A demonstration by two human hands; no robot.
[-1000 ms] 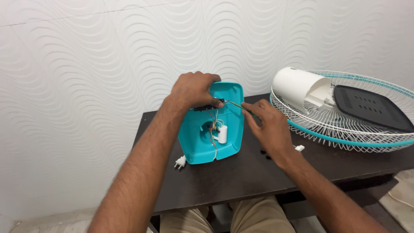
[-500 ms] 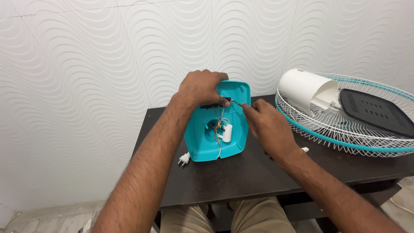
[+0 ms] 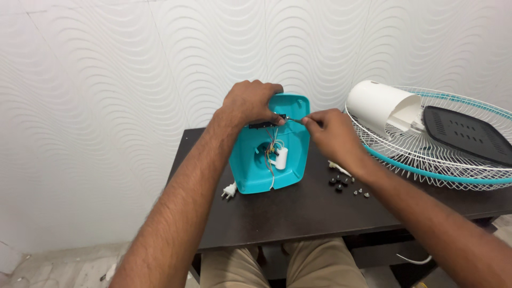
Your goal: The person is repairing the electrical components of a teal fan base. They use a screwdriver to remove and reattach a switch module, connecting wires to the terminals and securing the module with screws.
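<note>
A teal plastic fan base cover stands tilted on a dark table, its hollow inside facing me. Wires and a white cylindrical capacitor sit in it. My left hand grips the cover's top edge, fingers over a black switch block. My right hand pinches a thin metal tool whose tip meets that block near the left fingers.
Several small black and silver screws lie on the table right of the cover. A white plug rests at its lower left. A fan head with white motor housing and wire grille fills the right side. A wavy white wall stands behind.
The view has shifted so the table sits more to the right. Both hands stay on the cover's top edge, and the right hand has drawn slightly away to the right.
</note>
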